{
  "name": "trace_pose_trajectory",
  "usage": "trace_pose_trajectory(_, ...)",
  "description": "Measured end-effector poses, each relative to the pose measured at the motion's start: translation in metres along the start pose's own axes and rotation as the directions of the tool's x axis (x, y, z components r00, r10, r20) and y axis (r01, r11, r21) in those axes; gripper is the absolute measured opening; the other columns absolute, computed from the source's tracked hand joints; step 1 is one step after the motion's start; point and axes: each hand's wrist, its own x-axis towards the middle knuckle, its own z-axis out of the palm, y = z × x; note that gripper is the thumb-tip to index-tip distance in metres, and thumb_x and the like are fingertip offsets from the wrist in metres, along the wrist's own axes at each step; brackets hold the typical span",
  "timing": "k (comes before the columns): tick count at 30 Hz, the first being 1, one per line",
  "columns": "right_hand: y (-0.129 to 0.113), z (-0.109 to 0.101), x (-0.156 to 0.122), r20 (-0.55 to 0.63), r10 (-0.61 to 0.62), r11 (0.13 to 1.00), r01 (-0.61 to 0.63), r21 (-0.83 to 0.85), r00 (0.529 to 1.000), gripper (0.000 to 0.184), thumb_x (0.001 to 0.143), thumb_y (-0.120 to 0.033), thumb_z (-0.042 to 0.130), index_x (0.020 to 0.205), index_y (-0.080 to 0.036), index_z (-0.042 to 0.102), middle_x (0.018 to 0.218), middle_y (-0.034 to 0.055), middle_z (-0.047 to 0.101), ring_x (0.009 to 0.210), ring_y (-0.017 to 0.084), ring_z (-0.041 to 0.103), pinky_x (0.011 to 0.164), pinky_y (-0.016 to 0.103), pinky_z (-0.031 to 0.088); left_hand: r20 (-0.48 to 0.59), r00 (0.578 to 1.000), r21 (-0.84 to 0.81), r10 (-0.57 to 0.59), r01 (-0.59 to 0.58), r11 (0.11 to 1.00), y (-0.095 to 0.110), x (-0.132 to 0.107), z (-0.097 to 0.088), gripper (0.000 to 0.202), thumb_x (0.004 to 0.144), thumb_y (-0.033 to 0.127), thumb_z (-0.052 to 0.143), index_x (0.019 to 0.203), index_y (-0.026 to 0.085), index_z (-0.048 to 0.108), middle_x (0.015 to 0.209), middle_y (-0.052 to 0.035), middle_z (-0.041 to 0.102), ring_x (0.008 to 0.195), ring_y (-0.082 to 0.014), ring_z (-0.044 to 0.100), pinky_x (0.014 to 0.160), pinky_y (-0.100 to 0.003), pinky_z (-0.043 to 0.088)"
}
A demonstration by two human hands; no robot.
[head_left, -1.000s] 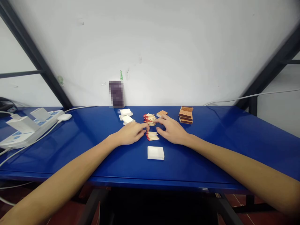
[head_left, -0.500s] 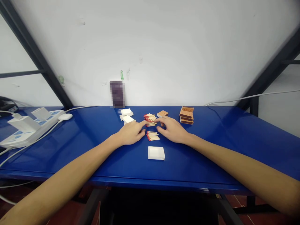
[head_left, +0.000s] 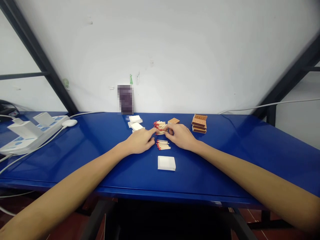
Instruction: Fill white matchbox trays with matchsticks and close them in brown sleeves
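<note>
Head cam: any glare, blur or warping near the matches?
Head view: soft glare streaks on the blue table; wide-angle warp splays the dark frame struts; one wall patch is pixelated; the match pile between left hand and right hand is small and slightly soft.

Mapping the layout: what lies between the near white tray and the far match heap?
A small bundle of red-tipped matches lies there, as the head view shows.
</note>
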Motion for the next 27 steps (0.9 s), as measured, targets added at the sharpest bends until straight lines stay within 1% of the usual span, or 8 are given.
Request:
trace_pose_trajectory(3, 0.0015, 0.0003, -0.0003, 0.002, 0.000, 1.000, 0.000, -0.003, 1.000, 0.009, 0.087, -0.026, 0.056, 0.087, -0.022, 0.064, 0.067, -0.0025, 0.061, 0.060, 0.013, 0.052, 0.057, 0.027, 0.029, -0.002, 1.000, -0.011, 0.014, -0.014, 1.000, -0.0005, 0.0003, -0.0003, 0.030, 0.092, 0.024, 0.042, 0.119, 0.018, 0.054, 0.072, -0.0028, 0.064, 0.067, -0.0210, 0.060, 0.062, -0.030, 0.043)
trace_pose_trajectory(8, 0.0015, -0.0007, -0.0002, 0.001, -0.008, 1.000, 0.008, 0.006, 1.000, 0.011, 0.088, -0.026, 0.055, 0.085, -0.021, 0.064, 0.063, -0.0029, 0.057, 0.057, 0.013, 0.050, 0.056, 0.027, 0.029, -0.005, 0.999, -0.063, 0.047, -0.047, 0.997, -0.0014, 0.0015, 0.0000, 0.024, 0.087, 0.017, 0.044, 0.107, 0.019, 0.057, 0.071, -0.0021, 0.066, 0.068, -0.0210, 0.061, 0.064, -0.030, 0.043)
trace_pose_trajectory(10, 0.0008, -0.0015, -0.0004, 0.000, -0.007, 1.000, 0.007, 0.017, 1.000, 0.012, 0.089, -0.025, 0.053, 0.083, -0.021, 0.063, 0.061, -0.0031, 0.056, 0.056, 0.013, 0.049, 0.056, 0.027, 0.029, -0.011, 0.999, -0.068, 0.048, -0.049, 0.996, -0.0018, 0.0015, 0.0003, 0.023, 0.087, 0.017, 0.044, 0.106, 0.019, 0.057, 0.071, -0.0020, 0.066, 0.067, -0.0208, 0.061, 0.064, -0.030, 0.044)
trace_pose_trajectory(15, 0.0003, -0.0021, -0.0009, 0.028, 0.011, 0.999, -0.013, 0.039, 1.000, 0.007, 0.086, -0.022, 0.054, 0.083, -0.020, 0.061, 0.061, -0.0040, 0.056, 0.056, 0.012, 0.049, 0.055, 0.026, 0.029, -0.024, 0.998, -0.050, 0.057, -0.058, 0.997, -0.0024, 0.0009, 0.0011, 0.025, 0.087, 0.017, 0.044, 0.107, 0.020, 0.058, 0.069, -0.0014, 0.065, 0.068, -0.0207, 0.061, 0.063, -0.029, 0.042)
trace_pose_trajectory(18, 0.0014, -0.0012, -0.0010, 0.033, -0.004, 0.998, 0.002, 0.057, 0.999, 0.007, 0.086, -0.022, 0.054, 0.083, -0.020, 0.060, 0.059, -0.0050, 0.054, 0.054, 0.012, 0.047, 0.056, 0.026, 0.029, -0.024, 0.998, -0.051, 0.062, -0.063, 0.997, -0.0027, 0.0011, 0.0016, 0.024, 0.087, 0.017, 0.044, 0.107, 0.019, 0.057, 0.069, -0.0014, 0.065, 0.067, -0.0205, 0.061, 0.062, -0.029, 0.042)
trace_pose_trajectory(22, 0.0042, 0.0000, -0.0015, 0.025, -0.047, 0.988, 0.043, 0.152, 0.999, 0.009, 0.087, -0.026, 0.054, 0.084, -0.019, 0.060, 0.057, -0.0056, 0.051, 0.053, 0.012, 0.046, 0.056, 0.026, 0.030, -0.021, 0.999, -0.044, 0.049, -0.050, 0.998, -0.0027, 0.0011, 0.0014, 0.024, 0.088, 0.018, 0.044, 0.107, 0.019, 0.057, 0.069, -0.0022, 0.064, 0.067, -0.0207, 0.061, 0.063, -0.029, 0.043)
trace_pose_trajectory(27, 0.0055, -0.0018, -0.0021, 0.050, -0.060, 0.960, 0.044, 0.276, 0.997, 0.018, 0.088, -0.035, 0.054, 0.083, -0.018, 0.059, 0.055, -0.0058, 0.049, 0.051, 0.011, 0.043, 0.054, 0.025, 0.032, -0.013, 0.999, -0.053, 0.045, -0.046, 0.998, -0.0018, 0.0003, -0.0003, 0.023, 0.088, 0.019, 0.044, 0.107, 0.019, 0.057, 0.070, -0.0024, 0.064, 0.067, -0.0207, 0.060, 0.063, -0.030, 0.043)
